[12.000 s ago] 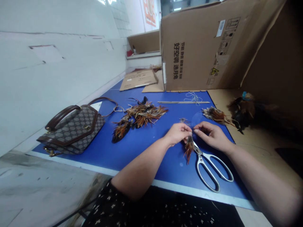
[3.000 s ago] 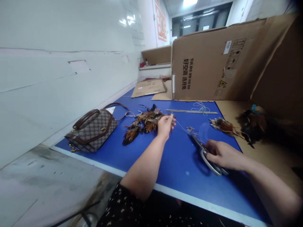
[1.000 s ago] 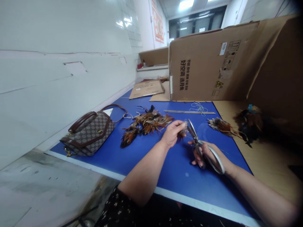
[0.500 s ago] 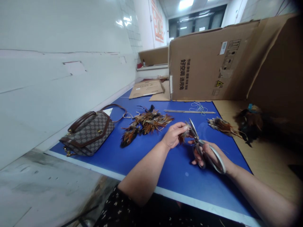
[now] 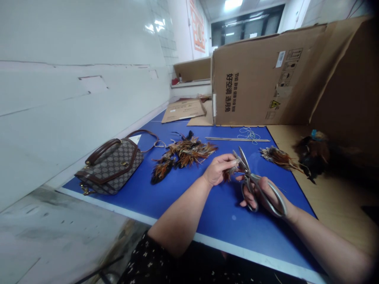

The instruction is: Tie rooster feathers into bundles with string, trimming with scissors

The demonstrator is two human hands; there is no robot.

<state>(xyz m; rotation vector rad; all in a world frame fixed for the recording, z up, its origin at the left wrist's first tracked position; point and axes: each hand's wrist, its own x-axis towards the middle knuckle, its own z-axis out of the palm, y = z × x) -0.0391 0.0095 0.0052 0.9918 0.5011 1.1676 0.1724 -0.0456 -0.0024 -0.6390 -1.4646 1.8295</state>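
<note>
My left hand (image 5: 219,169) pinches a small bunch of brown and grey feathers (image 5: 230,172) above the blue table (image 5: 213,209). In my right hand (image 5: 266,193) is a pair of metal scissors (image 5: 251,177), with fingers through the handles. The blades are spread apart and point up and away, right at the held feathers; whether they touch them I cannot tell. Left of my hands lies a pile of brown and black feathers (image 5: 189,152). Another feather bundle (image 5: 278,157) rests to the right, across the cardboard's edge.
A patterned handbag (image 5: 115,171) sits at the table's left. Behind stands a large cardboard box (image 5: 248,86), with flat cardboard (image 5: 183,110) beside it. A thin stick (image 5: 225,139) and loose string (image 5: 250,134) lie before the box. Dark feathers (image 5: 314,154) are at the far right.
The scissor blades have opened wider, and the handles have spread in my right hand. My left hand stays almost in place with its feathers.
</note>
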